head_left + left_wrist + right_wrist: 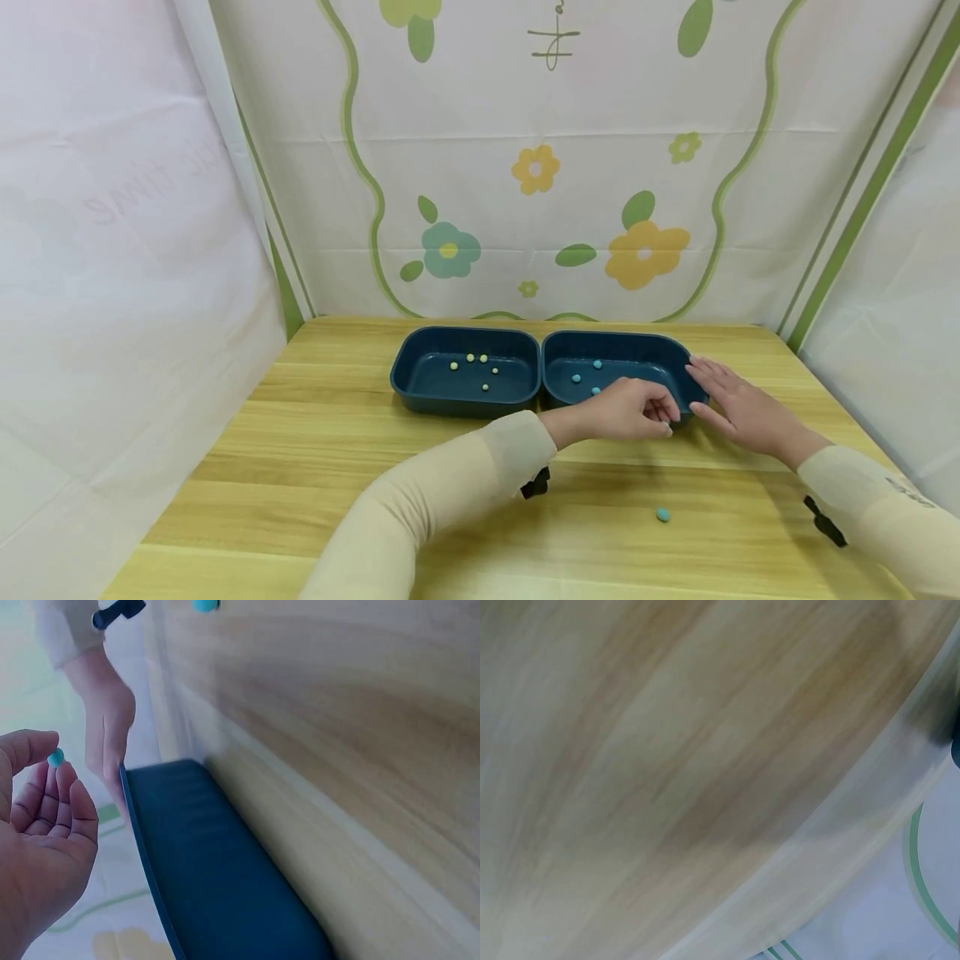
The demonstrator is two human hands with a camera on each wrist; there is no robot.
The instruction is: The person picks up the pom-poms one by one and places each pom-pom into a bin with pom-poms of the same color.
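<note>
My left hand [626, 408] is over the near right part of the right dark blue box [645, 346]. In the left wrist view it pinches a small light-blue bead [56, 757] between thumb and fingertip, with the other fingers loosely curled. My right hand [750, 412] has its fingers extended at the right end of that box, fingertips right at the rim. Inside the box lie light-blue beads [597, 364]; the left arm hides part of the box. One more light-blue bead [663, 515] lies on the table, nearer to me than both hands.
A matching left box [465, 408] stands against the right one and holds several pale yellow beads [483, 358]. Both boxes are near the back edge of the wooden table [300, 467]. A flower-printed cloth [570, 192] hangs behind, with white cloth on both sides.
</note>
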